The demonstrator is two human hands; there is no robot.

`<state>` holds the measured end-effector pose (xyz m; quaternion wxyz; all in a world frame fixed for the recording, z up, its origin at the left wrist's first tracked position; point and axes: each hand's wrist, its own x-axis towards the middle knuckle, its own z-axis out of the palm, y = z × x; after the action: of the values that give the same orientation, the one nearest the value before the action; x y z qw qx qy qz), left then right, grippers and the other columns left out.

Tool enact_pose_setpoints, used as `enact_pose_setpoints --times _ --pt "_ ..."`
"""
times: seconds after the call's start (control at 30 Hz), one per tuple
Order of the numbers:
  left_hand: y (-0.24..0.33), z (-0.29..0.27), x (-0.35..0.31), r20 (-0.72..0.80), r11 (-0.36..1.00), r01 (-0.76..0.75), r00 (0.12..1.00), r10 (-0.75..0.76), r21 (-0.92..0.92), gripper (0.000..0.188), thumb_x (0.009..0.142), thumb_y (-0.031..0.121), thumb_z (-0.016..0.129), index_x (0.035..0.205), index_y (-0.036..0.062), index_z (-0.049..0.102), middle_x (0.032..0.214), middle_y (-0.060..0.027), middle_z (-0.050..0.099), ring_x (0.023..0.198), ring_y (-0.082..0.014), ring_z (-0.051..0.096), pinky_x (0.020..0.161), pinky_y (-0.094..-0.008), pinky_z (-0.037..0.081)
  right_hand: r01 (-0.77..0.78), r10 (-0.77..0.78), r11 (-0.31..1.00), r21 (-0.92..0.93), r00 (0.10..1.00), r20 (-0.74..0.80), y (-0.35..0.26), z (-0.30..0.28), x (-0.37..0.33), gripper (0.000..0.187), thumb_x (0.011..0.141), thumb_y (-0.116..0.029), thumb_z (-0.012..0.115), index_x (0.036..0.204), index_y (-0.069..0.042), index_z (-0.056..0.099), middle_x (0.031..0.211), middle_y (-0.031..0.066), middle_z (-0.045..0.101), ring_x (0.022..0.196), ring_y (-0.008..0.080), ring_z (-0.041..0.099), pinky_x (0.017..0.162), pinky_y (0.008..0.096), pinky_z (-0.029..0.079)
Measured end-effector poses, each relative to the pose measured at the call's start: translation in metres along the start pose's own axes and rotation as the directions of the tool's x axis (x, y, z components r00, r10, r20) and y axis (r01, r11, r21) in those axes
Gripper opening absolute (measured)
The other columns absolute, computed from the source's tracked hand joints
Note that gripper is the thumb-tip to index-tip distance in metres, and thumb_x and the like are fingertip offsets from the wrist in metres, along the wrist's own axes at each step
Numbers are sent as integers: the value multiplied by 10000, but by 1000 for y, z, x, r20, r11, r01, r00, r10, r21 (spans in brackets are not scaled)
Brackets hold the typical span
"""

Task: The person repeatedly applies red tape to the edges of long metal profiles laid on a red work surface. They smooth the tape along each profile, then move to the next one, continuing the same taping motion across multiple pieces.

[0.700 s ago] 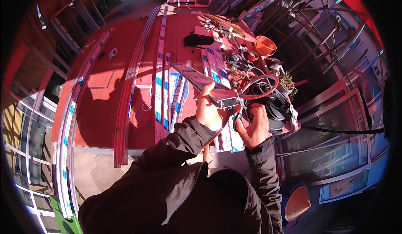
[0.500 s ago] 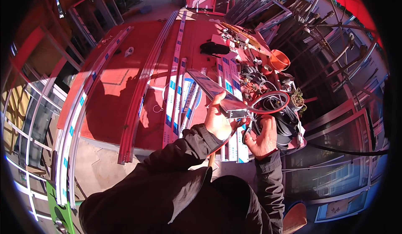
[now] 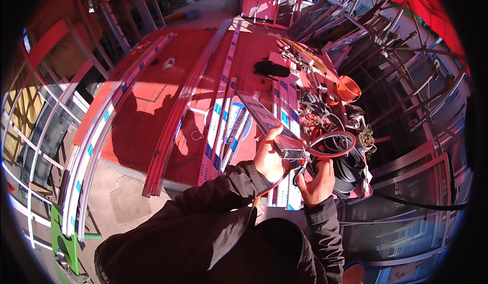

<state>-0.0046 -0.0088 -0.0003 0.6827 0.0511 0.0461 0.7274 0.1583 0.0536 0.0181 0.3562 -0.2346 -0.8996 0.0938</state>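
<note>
My left hand (image 3: pixel 269 161) is closed round a short aluminium profile (image 3: pixel 263 118), which slants away from me with its hollow cut end (image 3: pixel 292 154) nearest. At that end my right hand (image 3: pixel 316 183) grips a small dark-handled hand tool (image 3: pixel 300 174); its kind is mostly hidden by the fingers. A thin red-and-grey strip (image 3: pixel 353 142) loops out beside the right hand, and another length of it passes below the left hand. Whether the strip sits in the profile's groove I cannot tell.
Long film-covered profiles (image 3: pixel 104 116) lie along the red tabletop (image 3: pixel 147 88), with reddish bars (image 3: pixel 178 116) among them. On the right are an orange bucket (image 3: pixel 348 88), a black cable coil (image 3: pixel 351 174) and mixed tools. Window frames (image 3: pixel 401 218) lean at the right.
The view has turned slightly left, so the table appears farther right. Both hands keep their grips at the profile's near end, with the strip's loop a little flatter.
</note>
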Motion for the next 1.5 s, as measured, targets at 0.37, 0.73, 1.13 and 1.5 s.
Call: enact_pose_setpoints --times 0.37,0.73,1.13,1.5 --pt "-2 -10 0 -45 999 11 999 -9 45 558 827 496 518 986 -31 608 914 -138 659 821 -278 635 773 -386 479 -8 15 999 54 991 -132 -5 14 -1 621 595 -178 717 1120 46 473 1111 214 434 1011 369 481 866 420 431" --pt "-8 2 -2 -122 999 -52 991 53 7 535 840 488 507 984 -16 612 906 -139 662 814 -260 628 781 -377 475 -55 54 985 161 999 5 2 -2 -2 574 582 -203 752 1066 19 539 1032 187 524 911 352 552 801 406 457" --pt "18 2 2 40 997 -33 999 30 76 528 876 461 455 942 -35 625 883 -159 662 816 -294 627 786 -404 477 57 -58 998 -23 997 -55 -2 7 32 613 594 -259 721 1095 12 492 1103 222 436 1020 385 452 862 448 408" --pt "26 13 8 64 996 -43 997 38 80 529 872 457 449 952 -39 615 905 -161 657 802 -288 627 763 -390 494 107 -106 994 34 994 -30 -2 1 42 666 623 -352 715 1100 37 461 1093 226 460 1029 382 450 880 461 380"
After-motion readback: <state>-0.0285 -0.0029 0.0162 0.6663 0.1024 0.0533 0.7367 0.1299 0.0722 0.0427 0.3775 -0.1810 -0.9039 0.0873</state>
